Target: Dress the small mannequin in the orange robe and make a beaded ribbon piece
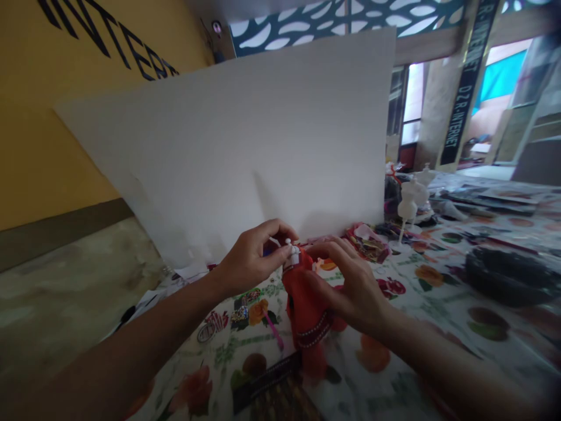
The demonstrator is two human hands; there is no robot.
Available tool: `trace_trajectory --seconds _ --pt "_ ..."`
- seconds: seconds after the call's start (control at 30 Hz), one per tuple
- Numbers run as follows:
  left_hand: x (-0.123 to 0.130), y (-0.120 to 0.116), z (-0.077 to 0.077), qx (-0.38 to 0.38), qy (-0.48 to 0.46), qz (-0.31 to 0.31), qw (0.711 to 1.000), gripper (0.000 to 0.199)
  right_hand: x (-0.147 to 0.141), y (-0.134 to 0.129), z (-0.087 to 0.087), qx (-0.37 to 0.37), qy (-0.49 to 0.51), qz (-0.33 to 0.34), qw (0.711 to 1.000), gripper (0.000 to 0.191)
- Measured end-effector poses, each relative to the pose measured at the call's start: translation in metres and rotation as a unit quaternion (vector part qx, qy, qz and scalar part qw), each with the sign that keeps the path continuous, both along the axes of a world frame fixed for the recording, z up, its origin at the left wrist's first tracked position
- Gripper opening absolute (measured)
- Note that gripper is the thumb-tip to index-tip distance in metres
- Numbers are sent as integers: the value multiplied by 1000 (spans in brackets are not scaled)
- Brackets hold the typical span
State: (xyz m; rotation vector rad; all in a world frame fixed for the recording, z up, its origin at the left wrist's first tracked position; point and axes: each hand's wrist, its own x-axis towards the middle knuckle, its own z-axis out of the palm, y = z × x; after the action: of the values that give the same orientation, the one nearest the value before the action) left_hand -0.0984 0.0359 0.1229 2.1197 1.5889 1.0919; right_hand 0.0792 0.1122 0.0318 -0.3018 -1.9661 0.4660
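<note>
A miniature white dress form [294, 255] wears a red doll dress [302, 295] with a dotted trim band near its lower part. At its neck and shoulder, my left hand [259, 248] pinches the form between thumb and fingers. My right hand [350, 278] is curled on the dress's right side, thumb on the red cloth and fingers behind the upper edge. Their tips are partly hidden. A pink thin stick [274, 330] lies on the table left of the dress, near small packets of beads [240, 310].
A large white board [272, 134] stands upright behind my hands. More small white dress forms [407, 204] stand at the right, near a pile of fabric scraps [370, 241]. A black round bowl-like thing [508, 278] sits on the flowered tablecloth [429, 298].
</note>
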Motion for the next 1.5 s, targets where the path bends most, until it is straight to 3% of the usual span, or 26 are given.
trace_trajectory --seconds 0.17,0.4,0.87,1.27,1.5 --pt "-9 3 -2 31 24 13 999 15 -5 -7 -3 -14 -33 -27 999 40" --pt "-12 9 0 43 58 16 997 16 -6 -4 -1 -17 -37 -26 999 27" --pt "-11 26 10 27 88 19 996 6 -3 8 3 -52 -39 -17 998 30" --pt "-29 30 -3 7 42 15 999 20 -14 26 20 -110 -66 -29 991 20" --pt "-45 33 -14 -24 23 10 999 26 -17 22 27 -124 -91 -15 988 17"
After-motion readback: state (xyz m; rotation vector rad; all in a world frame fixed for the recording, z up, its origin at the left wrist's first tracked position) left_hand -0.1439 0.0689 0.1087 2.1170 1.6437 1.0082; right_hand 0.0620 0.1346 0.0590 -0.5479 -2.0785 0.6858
